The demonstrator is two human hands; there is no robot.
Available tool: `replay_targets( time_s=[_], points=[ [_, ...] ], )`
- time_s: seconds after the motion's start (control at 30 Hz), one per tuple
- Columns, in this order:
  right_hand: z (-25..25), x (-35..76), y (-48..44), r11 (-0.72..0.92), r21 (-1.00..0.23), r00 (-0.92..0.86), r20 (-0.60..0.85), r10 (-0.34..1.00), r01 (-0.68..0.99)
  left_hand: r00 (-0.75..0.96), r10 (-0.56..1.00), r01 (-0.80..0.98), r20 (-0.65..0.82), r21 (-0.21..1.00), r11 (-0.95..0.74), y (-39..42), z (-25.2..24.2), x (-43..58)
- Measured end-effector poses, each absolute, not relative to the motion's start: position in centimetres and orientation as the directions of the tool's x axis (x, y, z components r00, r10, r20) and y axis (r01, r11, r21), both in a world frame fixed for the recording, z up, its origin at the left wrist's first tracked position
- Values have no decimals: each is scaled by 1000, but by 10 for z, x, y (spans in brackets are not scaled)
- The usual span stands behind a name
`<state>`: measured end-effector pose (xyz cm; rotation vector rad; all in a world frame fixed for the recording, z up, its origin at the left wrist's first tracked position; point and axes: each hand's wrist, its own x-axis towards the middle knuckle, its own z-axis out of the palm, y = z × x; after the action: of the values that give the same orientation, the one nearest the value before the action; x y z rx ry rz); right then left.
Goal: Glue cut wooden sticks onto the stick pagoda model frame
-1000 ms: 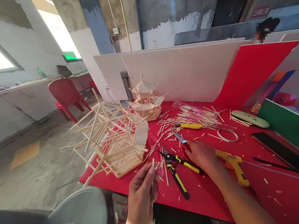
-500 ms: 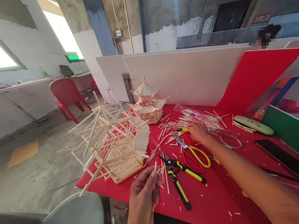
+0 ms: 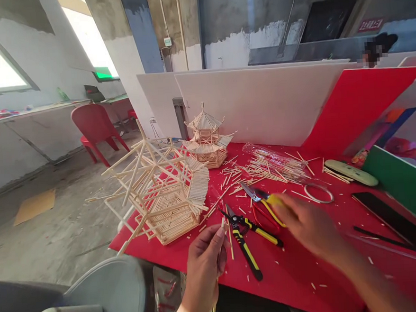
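My left hand [image 3: 206,253] pinches a short wooden stick [image 3: 222,223] at the table's front edge. My right hand [image 3: 301,220], blurred by motion, is closed on a yellow-handled tool [image 3: 276,203] above the red table; the tool's far end is smeared. Beneath and beside it lie yellow-handled scissors [image 3: 252,192] and a red-handled tool [image 3: 265,216]. Black-and-yellow cutters [image 3: 245,241] rest between my hands. An open stick framework [image 3: 164,192] stands to the left, with a finished-looking stick pagoda [image 3: 206,137] behind it.
Loose sticks and a plastic bag of sticks [image 3: 276,163] lie at the back of the red table [image 3: 294,273]. A wire coil [image 3: 318,193], a green case [image 3: 351,172] and a dark phone-like slab [image 3: 386,215] are at the right. A grey stool [image 3: 113,286] stands front left.
My right hand has pulled back toward me from the stick pile, bringing the yellow-handled tool over the scissors. My left hand still pinches its stick. The view has shifted slightly.
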<state>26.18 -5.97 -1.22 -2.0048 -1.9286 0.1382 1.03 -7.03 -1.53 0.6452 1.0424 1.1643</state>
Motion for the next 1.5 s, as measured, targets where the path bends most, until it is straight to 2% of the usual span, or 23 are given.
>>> replay_targets(
  time_s=[0.03,0.1,0.2,0.43,0.6,0.8,1.0,1.37,1.5],
  points=[
    [-14,246,-77,118,-371,-21,255,967,921,45,949,-413,-312,859,302,-72,-15,11],
    [-17,218,-103,307,-367,-143,410,901,878,50,951,-398,-304,868,298,-76,-12,10],
    [-21,193,-122,414,-362,-189,518,834,835,45,952,-384,-303,875,296,-83,-9,9],
    [-34,191,-127,436,-379,-188,539,821,816,23,956,-359,-292,890,280,-94,-3,6],
    [-29,195,-130,477,-378,-228,542,809,794,67,954,-348,-294,889,298,-101,2,9],
    [-26,199,-134,505,-326,-272,553,788,799,70,950,-346,-304,886,309,-105,6,10],
    [-31,199,-132,472,-251,-238,613,753,845,62,946,-327,-319,889,322,-105,9,10],
    [-29,208,-127,480,-272,-235,612,755,834,101,921,-339,-375,858,387,-106,4,3],
    [-33,198,-121,506,-237,-271,621,735,830,97,914,-363,-394,841,401,-106,7,-1]
  ],
)
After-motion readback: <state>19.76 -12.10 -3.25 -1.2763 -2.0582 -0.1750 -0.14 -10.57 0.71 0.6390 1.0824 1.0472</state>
